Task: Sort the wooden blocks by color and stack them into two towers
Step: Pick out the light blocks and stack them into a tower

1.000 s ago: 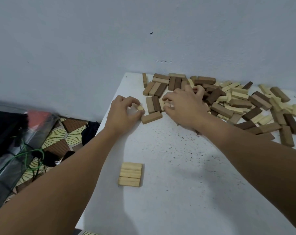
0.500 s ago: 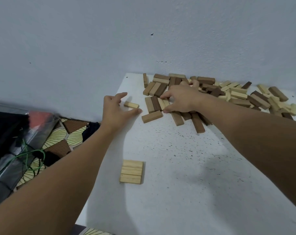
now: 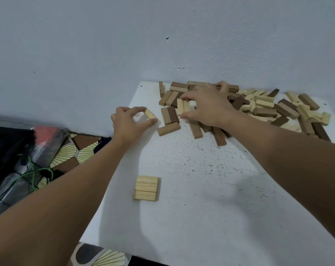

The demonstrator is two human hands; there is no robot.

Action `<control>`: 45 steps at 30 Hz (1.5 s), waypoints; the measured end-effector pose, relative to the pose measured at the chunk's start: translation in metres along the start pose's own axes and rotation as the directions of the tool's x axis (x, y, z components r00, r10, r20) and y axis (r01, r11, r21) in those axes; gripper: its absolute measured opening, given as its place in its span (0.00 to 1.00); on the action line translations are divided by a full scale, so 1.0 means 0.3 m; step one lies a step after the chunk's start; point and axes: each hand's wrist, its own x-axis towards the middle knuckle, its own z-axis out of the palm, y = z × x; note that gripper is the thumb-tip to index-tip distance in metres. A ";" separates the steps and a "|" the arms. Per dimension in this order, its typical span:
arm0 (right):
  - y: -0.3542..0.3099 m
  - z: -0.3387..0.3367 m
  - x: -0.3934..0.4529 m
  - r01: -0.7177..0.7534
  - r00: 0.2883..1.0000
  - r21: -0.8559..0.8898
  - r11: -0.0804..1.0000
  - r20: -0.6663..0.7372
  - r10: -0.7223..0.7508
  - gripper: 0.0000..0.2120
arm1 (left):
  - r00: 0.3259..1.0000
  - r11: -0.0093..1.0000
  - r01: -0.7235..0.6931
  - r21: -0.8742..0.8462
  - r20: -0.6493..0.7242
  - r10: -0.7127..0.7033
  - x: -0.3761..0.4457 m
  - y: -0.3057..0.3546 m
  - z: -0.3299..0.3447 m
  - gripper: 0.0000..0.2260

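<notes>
The white worktop fills the lower right of the head view and butts against a pale wall. Along its far edge, from about twelve to two o'clock, lies the loose pile of wooden blocks, light and dark mixed and pointing every way. Nearer the person, at about seven o'clock from the pile, sits the started light layer: three pale blocks side by side and touching, their long axes running nine to three. The right hand is over the pile's near-left edge, its fingers curled around two pale blocks standing side by side, long axes toward twelve. The left hand is at nine o'clock from the pile, thumb and forefinger pinching a single pale block by its ends; whether that block is lifted or touching the surface I cannot tell. The layer lies toward six o'clock from the left hand, and that hand looks the nearer of the two. By my reckoning, a second course would want its blocks turned crosswise to the first.
</notes>
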 end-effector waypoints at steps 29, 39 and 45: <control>0.232 -0.039 -1.039 -0.366 0.919 0.498 0.786 0.325 0.222 0.39 | 0.758 0.959 -0.274 0.079 0.631 0.165 -0.730 0.395 0.274 0.30; 0.228 -0.018 -1.050 -0.379 0.922 0.539 0.753 0.294 0.254 0.31 | 0.768 0.986 -0.168 0.000 0.627 0.131 -0.733 0.393 0.283 0.32; 0.168 -0.017 -1.036 -0.277 0.884 0.928 0.249 0.144 0.444 0.23 | 0.908 0.911 0.070 -0.406 0.404 0.110 -0.793 0.436 0.310 0.28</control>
